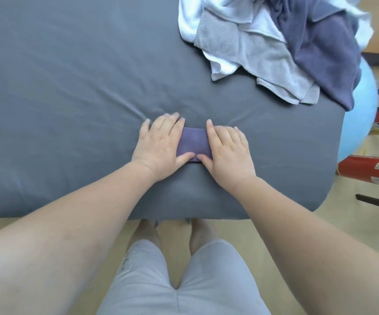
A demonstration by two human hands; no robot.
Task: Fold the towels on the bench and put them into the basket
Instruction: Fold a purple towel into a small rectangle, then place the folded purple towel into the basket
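Note:
A small folded purple towel (193, 143) lies flat on the grey-covered bench (70, 98), near its front edge. My left hand (159, 144) presses on the towel's left part with straight fingers, thumb on the front edge. My right hand (228, 151) lies flat on the right part, its thumb meeting the left thumb. A heap of unfolded towels sits at the back right: a white towel (193, 17), a light grey towel (263, 62) and a dark blue towel (322, 48). No basket is in view.
A light blue exercise ball (359, 119) stands right of the bench. Red fire extinguishers (370, 171) lie on the floor beside it, with dark bars (377, 201) nearby. My legs in light trousers (179, 280) stand at the bench's front edge.

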